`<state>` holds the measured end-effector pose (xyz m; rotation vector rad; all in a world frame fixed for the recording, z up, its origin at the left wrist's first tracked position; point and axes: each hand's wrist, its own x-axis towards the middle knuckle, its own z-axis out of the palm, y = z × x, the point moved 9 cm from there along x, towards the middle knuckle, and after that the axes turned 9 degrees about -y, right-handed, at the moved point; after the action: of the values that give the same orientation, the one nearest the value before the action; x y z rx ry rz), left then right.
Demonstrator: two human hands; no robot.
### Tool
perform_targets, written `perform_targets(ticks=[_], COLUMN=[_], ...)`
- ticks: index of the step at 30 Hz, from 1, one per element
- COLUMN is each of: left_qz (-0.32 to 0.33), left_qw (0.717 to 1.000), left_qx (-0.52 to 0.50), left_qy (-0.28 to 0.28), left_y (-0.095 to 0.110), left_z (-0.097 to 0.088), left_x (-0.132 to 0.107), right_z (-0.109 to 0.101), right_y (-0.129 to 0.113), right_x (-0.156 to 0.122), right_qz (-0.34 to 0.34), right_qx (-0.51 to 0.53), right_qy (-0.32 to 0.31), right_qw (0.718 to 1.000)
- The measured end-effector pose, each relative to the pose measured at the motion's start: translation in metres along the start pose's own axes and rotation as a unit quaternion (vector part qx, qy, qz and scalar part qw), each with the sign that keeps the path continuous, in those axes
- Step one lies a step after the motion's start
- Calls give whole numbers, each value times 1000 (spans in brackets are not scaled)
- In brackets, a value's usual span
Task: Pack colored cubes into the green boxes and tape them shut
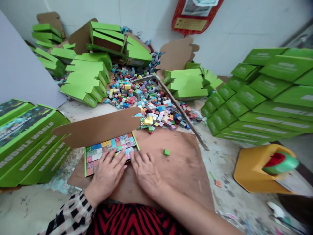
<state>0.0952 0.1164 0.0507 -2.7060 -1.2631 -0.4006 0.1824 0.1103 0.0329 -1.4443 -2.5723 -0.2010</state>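
Observation:
An open green box (85,163) lies in front of me, packed with rows of small patterned cubes (96,149). Its brown cardboard lid (105,126) stands up along the far side. My left hand (109,173) rests on the cubes near the front of the box, fingers stretched out. At the near right corner, my right hand (146,171) lies with extended fingers touching the box edge and the cubes there. The fingers hide part of the front row. A single green cube (166,152) sits apart on the brown cardboard sheet (181,176), to the right of my right hand.
A large heap of loose cubes (149,98) spreads behind the box, with a thin bar (179,111) across its right side. Green boxes are stacked at left (36,147) and right (259,98); folded ones (85,78) lie behind. A yellow tape dispenser (249,169) stands right.

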Motion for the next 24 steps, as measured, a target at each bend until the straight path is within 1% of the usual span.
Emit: perform_targets(ticks=[3, 6, 8, 9, 11, 13, 15, 16, 18, 19, 21, 23, 24], left_qz=[16, 30, 35, 36, 38, 37, 34, 32, 30, 30, 31, 28, 25], left_qw=[1000, 999, 999, 999, 999, 998, 998, 999, 999, 999, 999, 999, 999], left_qx=[15, 20, 22, 23, 28, 29, 26, 24, 22, 22, 21, 20, 19], left_qy=[7, 21, 21, 22, 27, 33, 37, 36, 36, 37, 35, 32, 29], left_y=[3, 4, 4, 4, 5, 5, 5, 5, 5, 5, 5, 6, 6], left_z=[3, 4, 6, 6, 5, 5, 4, 4, 4, 4, 3, 2, 2], left_x=[4, 5, 5, 5, 5, 5, 5, 5, 5, 5, 6, 6, 7], right_z=[-8, -14, -15, -15, -11, -6, 2, 2, -5, -10, -17, -19, -17], right_y=[10, 29, 49, 61, 95, 138, 184, 206, 245, 261, 285, 302, 308], right_x=[-1, 0, 3, 4, 8, 14, 24, 31, 48, 58, 80, 102, 113], right_qz=[15, 36, 38, 39, 51, 93, 156, 176, 207, 219, 222, 214, 207], right_qx=[77, 184, 250, 274, 299, 288, 213, 194, 164, 146, 119, 96, 76], right_qy=[-6, -5, 12, 30, 70, 101, 81, 77, 77, 75, 57, 36, 16], right_qw=[997, 982, 968, 960, 950, 948, 961, 962, 961, 962, 966, 971, 975])
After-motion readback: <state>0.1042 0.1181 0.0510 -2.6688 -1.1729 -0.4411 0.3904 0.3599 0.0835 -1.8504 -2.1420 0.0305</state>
